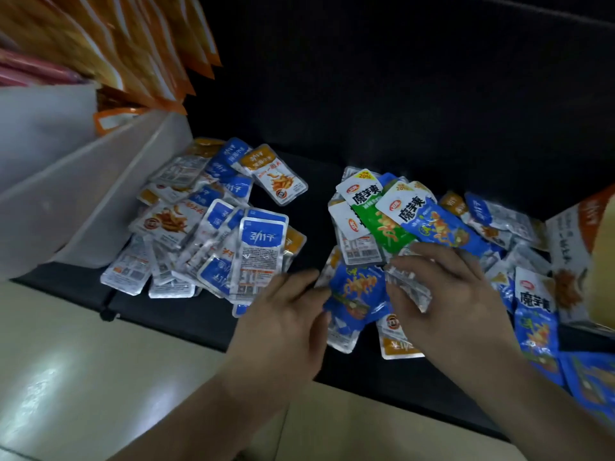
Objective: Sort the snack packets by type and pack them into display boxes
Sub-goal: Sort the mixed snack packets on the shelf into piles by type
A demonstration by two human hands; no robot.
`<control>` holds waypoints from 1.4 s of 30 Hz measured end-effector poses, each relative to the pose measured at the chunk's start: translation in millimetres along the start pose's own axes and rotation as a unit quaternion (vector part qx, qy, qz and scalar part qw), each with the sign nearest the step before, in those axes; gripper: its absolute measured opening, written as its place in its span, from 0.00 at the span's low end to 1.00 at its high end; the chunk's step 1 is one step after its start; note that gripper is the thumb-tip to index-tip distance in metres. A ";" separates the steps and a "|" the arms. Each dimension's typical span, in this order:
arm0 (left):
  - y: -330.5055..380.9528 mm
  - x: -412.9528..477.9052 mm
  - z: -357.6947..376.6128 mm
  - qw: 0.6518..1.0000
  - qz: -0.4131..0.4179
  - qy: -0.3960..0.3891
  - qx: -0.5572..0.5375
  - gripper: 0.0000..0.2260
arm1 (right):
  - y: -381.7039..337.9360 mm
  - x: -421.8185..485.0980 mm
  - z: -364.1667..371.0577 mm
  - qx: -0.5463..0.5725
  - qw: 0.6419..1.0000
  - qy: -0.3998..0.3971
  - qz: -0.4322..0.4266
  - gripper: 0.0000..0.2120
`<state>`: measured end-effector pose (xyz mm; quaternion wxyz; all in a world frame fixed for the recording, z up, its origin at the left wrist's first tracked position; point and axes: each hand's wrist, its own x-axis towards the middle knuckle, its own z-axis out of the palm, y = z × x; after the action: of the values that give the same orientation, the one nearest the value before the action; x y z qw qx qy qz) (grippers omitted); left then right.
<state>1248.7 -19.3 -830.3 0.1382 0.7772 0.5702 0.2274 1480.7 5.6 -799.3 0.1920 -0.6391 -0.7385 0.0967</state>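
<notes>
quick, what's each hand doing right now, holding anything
left hand: open, straight fingers touching the edge of the blue packet.
right hand: closed, fingers curled round a silver packet.

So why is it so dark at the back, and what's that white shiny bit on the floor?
Head view: little light reaches the black surface at the back, so it shows almost no detail; the pale floor reflects light as a white glare patch; the orange packets top left are smeared by blur; the wide lens bends the edges.
</notes>
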 end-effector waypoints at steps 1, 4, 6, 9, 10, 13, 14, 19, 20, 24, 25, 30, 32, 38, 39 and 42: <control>9.1 2.5 7.3 0.999 -0.035 -0.026 -0.009 0.22 | 12.5 -6.2 3.4 -0.023 1.000 -0.015 -0.007 0.22; 22.2 11.8 29.1 0.986 -0.152 -0.069 -0.028 0.34 | 35.5 -21.8 16.8 0.035 0.990 -0.134 0.026 0.36; 28.9 19.7 38.1 0.976 -0.193 -0.093 -0.033 0.36 | 45.2 -28.1 22.4 0.040 0.988 -0.146 0.020 0.35; 35.0 28.8 44.4 0.965 -0.235 -0.108 -0.053 0.33 | 53.1 -30.2 17.4 0.024 0.991 -0.121 0.057 0.33; 36.1 30.7 46.0 0.962 -0.242 -0.108 -0.064 0.32 | 56.2 -31.5 15.3 0.011 0.991 -0.111 0.072 0.31; 45.3 31.3 50.4 0.958 -0.240 -0.114 -0.109 0.28 | 66.7 -38.2 9.7 -0.027 0.986 -0.120 0.111 0.30; 50.4 30.7 51.1 0.958 -0.232 -0.114 -0.121 0.26 | 68.8 -39.7 7.4 -0.037 0.984 -0.124 0.122 0.29; 53.3 24.2 50.6 0.963 -0.213 -0.074 -0.145 0.19 | 71.5 -42.4 7.0 -0.044 0.995 -0.028 0.083 0.24; 49.9 22.8 47.8 0.963 -0.218 -0.064 -0.147 0.18 | 71.7 -44.1 11.5 -0.022 0.998 -0.006 0.056 0.23; 42.5 19.5 35.4 0.908 -0.309 -0.041 -0.280 0.10 | 67.8 -45.3 19.7 0.038 0.998 -0.018 0.044 0.26; 42.0 19.2 32.7 0.883 -0.339 -0.028 -0.324 0.06 | 66.3 -44.3 20.0 0.028 0.998 -0.020 0.051 0.26; 41.6 13.6 31.6 0.889 -0.320 -0.069 -0.322 0.04 | 58.6 -45.0 23.4 -0.005 0.999 -0.014 0.051 0.24; 46.1 15.0 37.8 0.938 -0.250 -0.089 -0.225 0.04 | 56.6 -44.9 20.3 -0.007 0.998 -0.013 0.055 0.24; 62.8 39.0 53.4 0.987 -0.124 -0.094 -0.041 0.26 | 54.6 -30.9 3.7 0.029 0.992 -0.041 0.112 0.25; 62.6 41.9 53.7 0.985 -0.125 -0.109 -0.038 0.29 | 54.5 -29.2 2.2 0.048 0.990 -0.055 0.120 0.26; 59.8 47.3 51.1 0.978 -0.142 -0.127 -0.085 0.27 | 54.6 -29.4 -0.5 0.081 0.989 -0.032 0.119 0.26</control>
<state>1335.7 9.2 -836.6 0.3059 0.6962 0.6314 0.1519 1533.7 -14.3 -824.7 0.2067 -0.7012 -0.6528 0.1987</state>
